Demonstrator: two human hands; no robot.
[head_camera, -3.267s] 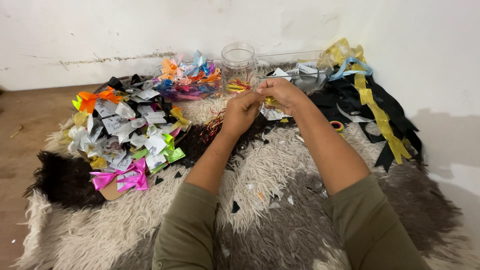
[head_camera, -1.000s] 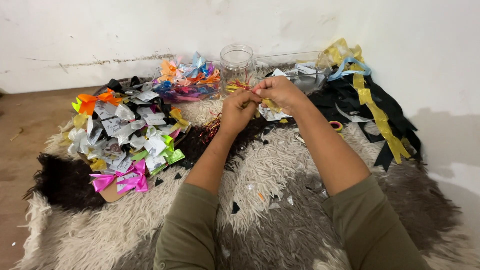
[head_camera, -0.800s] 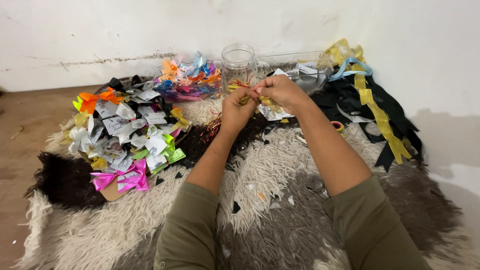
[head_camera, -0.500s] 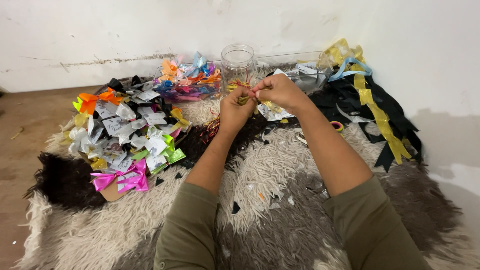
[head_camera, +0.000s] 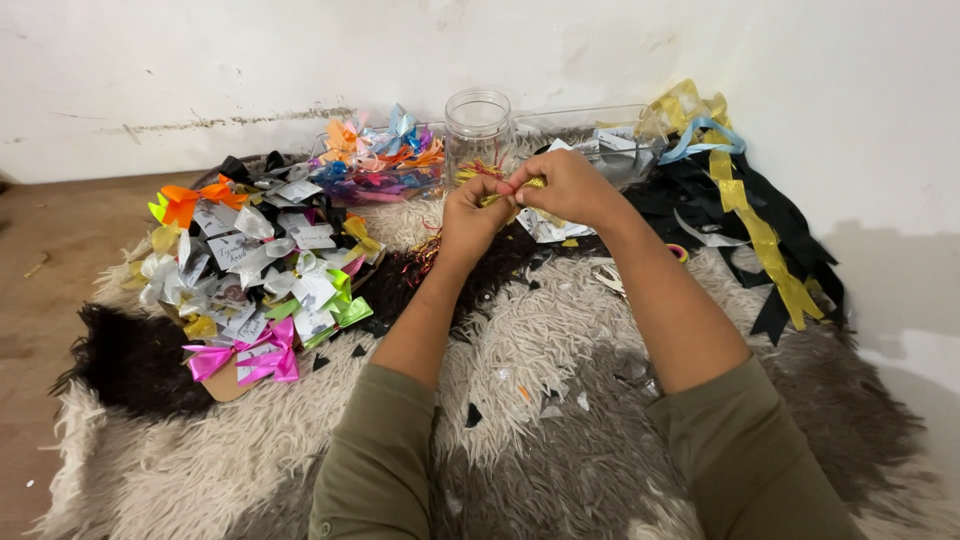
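Just a thin yellow ribbon piece (head_camera: 492, 198), mostly hidden between fingertips (head_camera: 497, 186).

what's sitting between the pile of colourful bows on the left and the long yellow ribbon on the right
In the head view, both hands, left hand and right hand, pinch a small yellow ribbon piece above the shaggy rug, near the clear jar.

On the rug (head_camera: 560, 400), the bow pile (head_camera: 255, 270) lies left, the ribbons (head_camera: 745, 210) right, the jar (head_camera: 478, 130) behind.
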